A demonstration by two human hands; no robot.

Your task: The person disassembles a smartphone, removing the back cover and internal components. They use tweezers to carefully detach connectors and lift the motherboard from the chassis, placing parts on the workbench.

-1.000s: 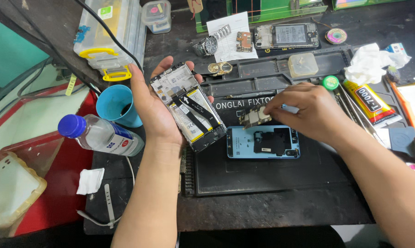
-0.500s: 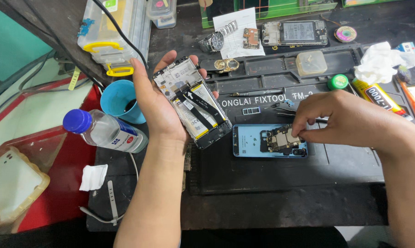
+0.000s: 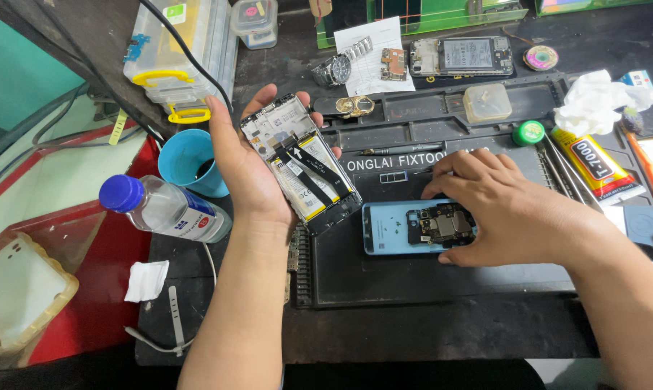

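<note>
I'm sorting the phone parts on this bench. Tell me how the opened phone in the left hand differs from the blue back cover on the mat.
The opened phone is held up in the left hand, tilted; the blue back cover lies flat on the black mat. The phone shows a battery and black ribbon cables; the cover holds a dark circuit board under the right hand. Both lie inner side up.

Dark workbench [image 3: 427, 339]; black repair mat [image 3: 442, 282], water bottle [image 3: 164, 209] on it.

Two bare forearms, no sleeves in view down to the frame edge. Left hand [image 3: 250, 162] and right hand [image 3: 510, 209] ungloved, apparently without rings or watch; fingers [image 3: 460, 165] with short nails.
</note>
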